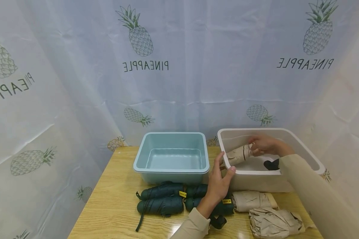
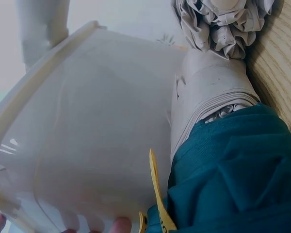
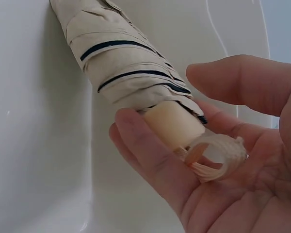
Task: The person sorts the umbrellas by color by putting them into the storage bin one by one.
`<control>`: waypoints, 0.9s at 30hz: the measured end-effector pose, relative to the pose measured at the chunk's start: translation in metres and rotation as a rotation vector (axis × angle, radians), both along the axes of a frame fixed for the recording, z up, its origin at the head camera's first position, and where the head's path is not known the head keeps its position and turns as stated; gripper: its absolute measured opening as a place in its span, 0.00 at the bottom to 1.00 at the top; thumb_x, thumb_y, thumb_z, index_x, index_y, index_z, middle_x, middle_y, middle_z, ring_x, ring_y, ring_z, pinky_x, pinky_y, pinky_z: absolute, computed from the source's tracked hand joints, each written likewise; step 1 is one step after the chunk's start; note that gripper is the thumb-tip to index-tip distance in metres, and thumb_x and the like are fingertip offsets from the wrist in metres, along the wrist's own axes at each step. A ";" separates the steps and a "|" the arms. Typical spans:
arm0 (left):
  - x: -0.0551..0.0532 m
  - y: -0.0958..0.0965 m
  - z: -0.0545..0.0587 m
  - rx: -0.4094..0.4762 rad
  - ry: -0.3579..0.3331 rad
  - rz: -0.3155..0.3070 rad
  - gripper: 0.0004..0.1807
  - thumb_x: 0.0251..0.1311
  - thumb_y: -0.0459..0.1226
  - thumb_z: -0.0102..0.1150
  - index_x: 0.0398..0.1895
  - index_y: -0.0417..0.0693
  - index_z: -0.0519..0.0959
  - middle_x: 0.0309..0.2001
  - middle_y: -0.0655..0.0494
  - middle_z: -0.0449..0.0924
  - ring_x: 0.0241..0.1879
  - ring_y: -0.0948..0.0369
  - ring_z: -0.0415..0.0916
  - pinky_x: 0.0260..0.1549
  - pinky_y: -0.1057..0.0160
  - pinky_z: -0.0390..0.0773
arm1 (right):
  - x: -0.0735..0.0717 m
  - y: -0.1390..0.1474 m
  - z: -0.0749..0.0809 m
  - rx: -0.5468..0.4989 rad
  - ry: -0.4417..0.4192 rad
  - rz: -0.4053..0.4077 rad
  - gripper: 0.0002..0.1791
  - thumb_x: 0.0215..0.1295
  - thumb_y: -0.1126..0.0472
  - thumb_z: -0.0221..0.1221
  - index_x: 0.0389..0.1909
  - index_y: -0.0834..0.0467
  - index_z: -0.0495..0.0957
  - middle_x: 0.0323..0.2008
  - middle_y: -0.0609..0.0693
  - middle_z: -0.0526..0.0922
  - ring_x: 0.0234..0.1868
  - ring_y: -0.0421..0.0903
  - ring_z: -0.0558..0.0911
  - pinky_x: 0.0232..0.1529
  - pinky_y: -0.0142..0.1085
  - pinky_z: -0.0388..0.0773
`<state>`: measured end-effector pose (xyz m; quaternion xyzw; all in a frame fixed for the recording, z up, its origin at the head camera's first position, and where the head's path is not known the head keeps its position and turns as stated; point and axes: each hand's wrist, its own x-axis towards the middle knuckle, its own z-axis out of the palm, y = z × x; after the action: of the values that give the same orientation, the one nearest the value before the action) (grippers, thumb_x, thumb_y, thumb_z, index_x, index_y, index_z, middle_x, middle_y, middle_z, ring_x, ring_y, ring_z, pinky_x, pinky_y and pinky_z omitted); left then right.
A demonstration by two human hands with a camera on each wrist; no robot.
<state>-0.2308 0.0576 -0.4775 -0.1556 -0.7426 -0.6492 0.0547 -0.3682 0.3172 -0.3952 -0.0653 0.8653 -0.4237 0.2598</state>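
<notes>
My right hand (image 1: 264,145) is inside the white bin (image 1: 302,142) at the handle end of a folded beige umbrella with dark stripes (image 3: 121,63). In the right wrist view, its fingers lie around the cream handle (image 3: 174,124) and wrist loop (image 3: 223,153), while the thumb stands apart from it. The umbrella lies against the bin's left side. My left hand (image 1: 218,184) grips the bin's front left corner, thumb over the rim. Several folded dark green umbrellas (image 1: 161,205) lie by the left forearm, which partly hides some. Two folded beige umbrellas (image 1: 252,200) lie before the bin.
A light blue bin (image 1: 172,171) stands left of the white one on the wooden table (image 1: 107,199). A dark object (image 1: 271,165) in the white bin is partly covered by the right sleeve. Pineapple-print curtains (image 1: 197,83) surround the table at the back and sides.
</notes>
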 end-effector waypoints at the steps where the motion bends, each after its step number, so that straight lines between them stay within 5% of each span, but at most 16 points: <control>1: 0.000 0.000 0.000 0.000 -0.002 0.000 0.35 0.73 0.54 0.54 0.79 0.73 0.54 0.70 0.55 0.70 0.62 0.55 0.77 0.49 0.62 0.81 | 0.001 0.001 0.001 0.005 -0.007 -0.003 0.36 0.66 0.68 0.55 0.70 0.79 0.53 0.64 0.73 0.62 0.46 0.48 0.79 0.50 0.40 0.82; 7: 0.001 0.000 0.000 0.006 -0.010 -0.005 0.35 0.73 0.54 0.54 0.79 0.74 0.54 0.70 0.56 0.70 0.63 0.55 0.76 0.50 0.62 0.81 | 0.003 0.007 0.002 -0.029 -0.066 -0.028 0.36 0.74 0.65 0.50 0.74 0.80 0.47 0.72 0.78 0.52 0.61 0.57 0.74 0.62 0.49 0.80; 20: 0.000 0.000 0.001 -0.001 -0.003 -0.001 0.35 0.73 0.54 0.54 0.79 0.73 0.54 0.70 0.55 0.70 0.63 0.56 0.77 0.50 0.62 0.81 | 0.004 0.012 0.003 -0.050 -0.098 -0.038 0.38 0.77 0.63 0.48 0.75 0.80 0.42 0.74 0.78 0.46 0.63 0.59 0.66 0.57 0.45 0.82; 27: -0.001 0.000 0.001 -0.010 0.004 -0.001 0.36 0.73 0.54 0.53 0.80 0.73 0.53 0.70 0.56 0.70 0.63 0.57 0.77 0.51 0.62 0.81 | 0.005 0.015 0.005 -0.026 -0.108 -0.008 0.37 0.79 0.63 0.45 0.75 0.81 0.39 0.74 0.81 0.42 0.75 0.75 0.51 0.64 0.54 0.76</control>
<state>-0.2315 0.0577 -0.4765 -0.1576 -0.7455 -0.6453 0.0548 -0.3630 0.3325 -0.3903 -0.0421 0.8446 -0.4391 0.3036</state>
